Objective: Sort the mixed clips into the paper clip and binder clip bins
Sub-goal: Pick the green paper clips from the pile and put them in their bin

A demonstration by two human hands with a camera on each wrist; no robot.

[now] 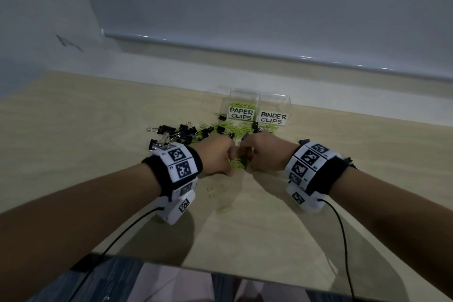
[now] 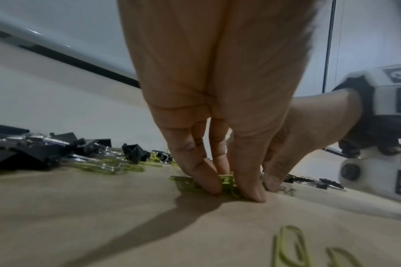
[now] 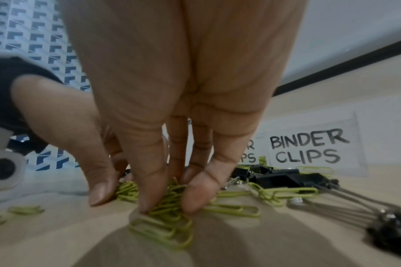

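Binder clip heap [image 1: 171, 136]: black ones lying far left on the table [image 1: 73, 142], w/ green paper clips mixed in toward the bins. Nothing's touching them atm.

Left hand [image 1: 215, 157]: I'm curling my fingers [image 2: 208, 178] down onto a small green bunch of paper clips [image 2: 227, 182], tips pressing into the tabletop, pinching the bunch between thumb and fingers.

Loose strays [image 1: 217, 190]: a few single paper clips lying near me, just behind my wrists, apart from the main pile.

Right hand [image 1: 264, 157]: I'm raking w/ curled fingers [image 3: 149, 195] into a thicker tangle of paper clips [image 3: 167, 222], right beside my left hand, knuckles nearly touching. Gripping some, tho how many I can't tell.

Paper clip bin [image 1: 241, 108]: clear, labelled, standing behind the pile; some green already showing inside.

Binder clip bin [image 1: 274, 110]: touching the paper bin's right side; contents hidden by the label.

Risk: clips are hooking together, so lifting prob. drags extras that'll drop short of the bin. A binder clip [image 3: 284, 178] is sitting just right of my right fingers; its wire arms could snag the tangle and ride into the wrong bin. Strays near me are easy to miss.
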